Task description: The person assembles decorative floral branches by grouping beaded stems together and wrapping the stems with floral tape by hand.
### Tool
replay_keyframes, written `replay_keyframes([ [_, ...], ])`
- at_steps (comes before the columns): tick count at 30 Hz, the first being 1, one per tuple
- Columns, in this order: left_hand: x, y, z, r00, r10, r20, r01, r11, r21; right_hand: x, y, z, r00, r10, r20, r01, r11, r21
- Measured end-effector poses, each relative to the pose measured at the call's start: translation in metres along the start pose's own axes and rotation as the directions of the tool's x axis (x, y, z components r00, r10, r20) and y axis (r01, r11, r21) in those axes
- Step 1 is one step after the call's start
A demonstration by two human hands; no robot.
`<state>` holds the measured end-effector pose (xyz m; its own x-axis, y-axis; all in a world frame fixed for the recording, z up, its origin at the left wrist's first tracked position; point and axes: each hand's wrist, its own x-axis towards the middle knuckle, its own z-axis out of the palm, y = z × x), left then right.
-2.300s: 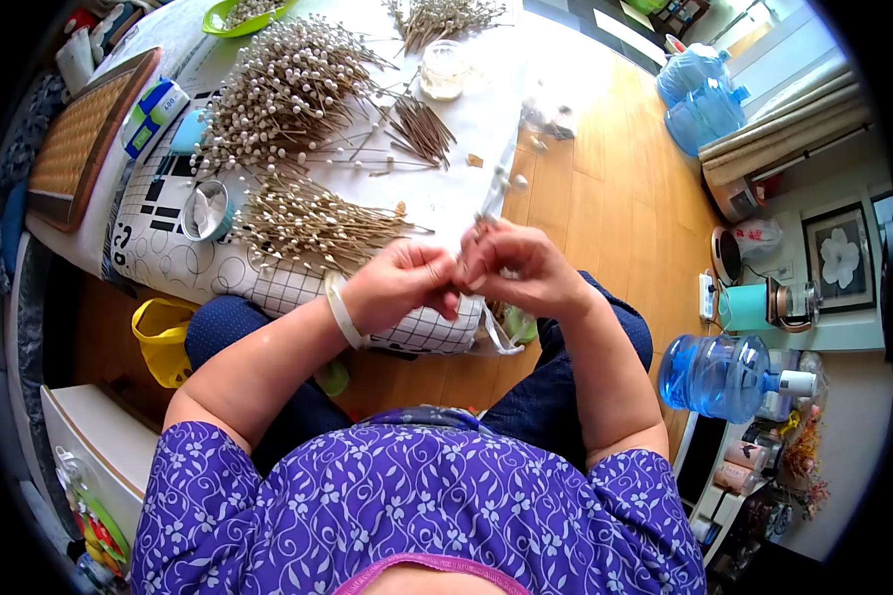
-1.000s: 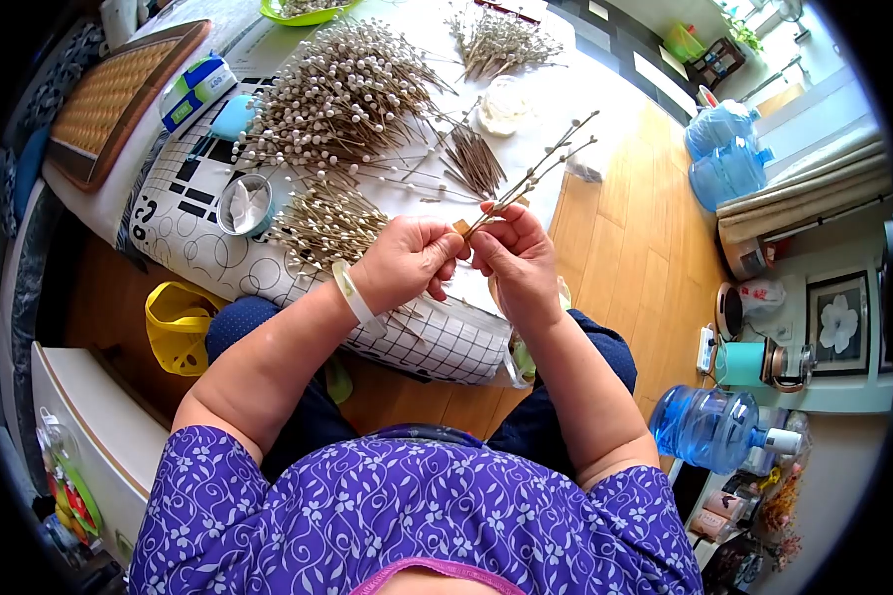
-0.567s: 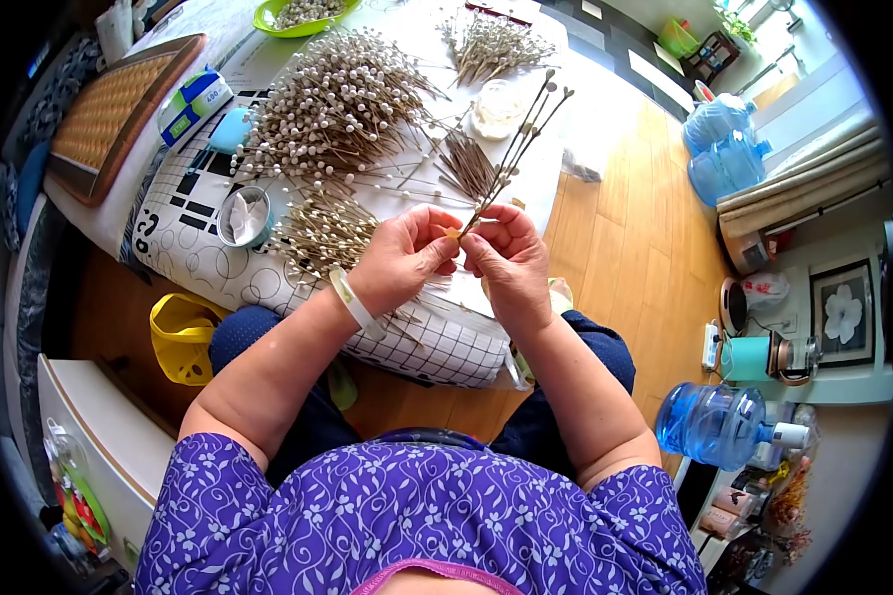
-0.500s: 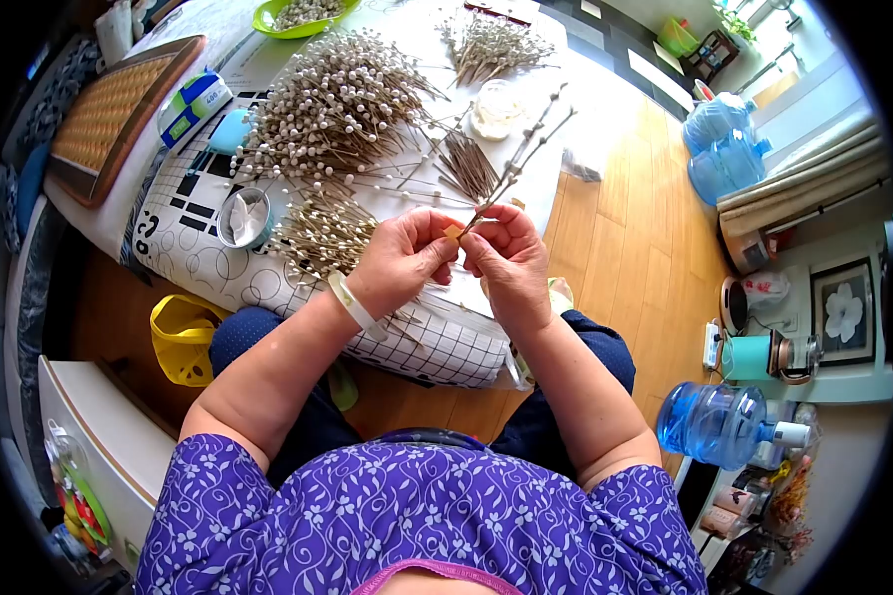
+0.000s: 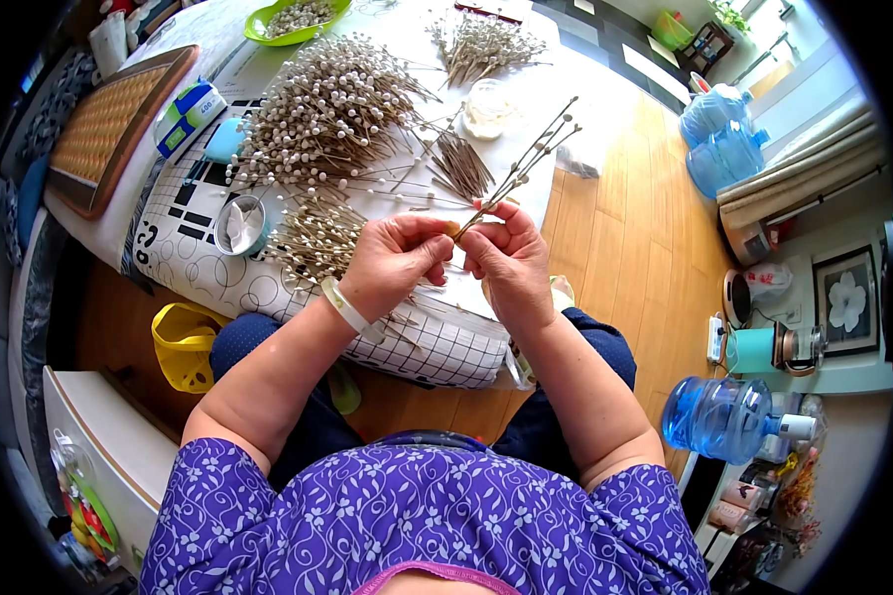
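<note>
My right hand [image 5: 509, 264] pinches the lower end of a budded branch [image 5: 523, 169], which slants up and to the right with its twigs together. Close against it, my left hand [image 5: 397, 262] has thumb and forefinger closed on a small tan strip [image 5: 452, 229] at the branch's base; it looks like tape. Just left of my hands lies a bunch of short white-budded stems [image 5: 313, 238]. Beyond it rests a large pile of white-budded stems [image 5: 327, 109]. A bundle of bare brown sticks [image 5: 460, 167] lies past my fingers.
On the table stand a cup with white paper [image 5: 239, 226], a round clear container [image 5: 488, 107], a tissue pack [image 5: 189, 117] and a green bowl [image 5: 296, 22]. Another stem bunch [image 5: 484, 48] lies at the back. A yellow basket [image 5: 182, 345] is below left, a water bottle [image 5: 721, 420] right.
The branch has turned in my fingers and leans further right, its twigs closer together. The tan strip shows less beside the stem. Both hands stay in nearly the same place.
</note>
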<state>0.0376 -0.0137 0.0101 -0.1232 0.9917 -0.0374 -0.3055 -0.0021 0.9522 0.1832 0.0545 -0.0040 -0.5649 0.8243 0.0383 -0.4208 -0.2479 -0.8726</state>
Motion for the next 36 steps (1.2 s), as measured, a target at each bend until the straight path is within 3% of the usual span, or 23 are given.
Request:
replay_keyframes([
  [17,0.0,0.003,0.003,1.0,0.002,0.015,-0.001,1.0,-0.027,0.0,-0.002,0.0,1.0,-0.009,-0.017,0.009,1.0,0.019],
  [23,-0.003,-0.003,0.005,0.991,0.135,-0.023,-0.133,0.988,0.081,-0.002,-0.006,0.006,1.0,-0.018,0.007,0.018,1.0,-0.017],
  [25,-0.002,-0.003,0.005,0.947,0.321,0.006,-0.315,0.923,0.221,-0.002,-0.008,0.009,0.995,0.098,-0.022,-0.097,0.994,0.048],
  [26,-0.002,-0.002,0.003,0.947,0.321,0.006,-0.314,0.923,0.222,-0.003,-0.01,0.008,0.995,0.099,-0.022,-0.097,0.994,0.048],
  [28,0.0,-0.001,-0.002,0.89,0.438,0.13,-0.445,0.77,0.458,-0.003,-0.014,0.005,0.982,0.158,0.1,-0.166,0.982,0.087],
  [30,-0.001,0.003,-0.002,0.873,0.464,0.15,-0.47,0.722,0.508,-0.002,-0.008,0.003,0.982,0.173,0.078,-0.176,0.984,0.04],
  [32,-0.002,0.006,-0.001,0.856,0.486,0.174,-0.493,0.669,0.556,-0.001,-0.004,0.003,0.99,0.116,0.079,-0.104,0.985,-0.141],
  [34,0.0,0.007,0.0,0.801,0.572,0.175,-0.533,0.549,0.645,0.0,-0.004,0.003,0.991,0.117,0.064,-0.108,0.985,-0.137],
  [36,0.0,0.006,0.0,0.797,0.578,0.178,-0.533,0.534,0.656,0.0,-0.003,0.005,0.995,0.089,0.052,-0.08,0.984,-0.156],
])
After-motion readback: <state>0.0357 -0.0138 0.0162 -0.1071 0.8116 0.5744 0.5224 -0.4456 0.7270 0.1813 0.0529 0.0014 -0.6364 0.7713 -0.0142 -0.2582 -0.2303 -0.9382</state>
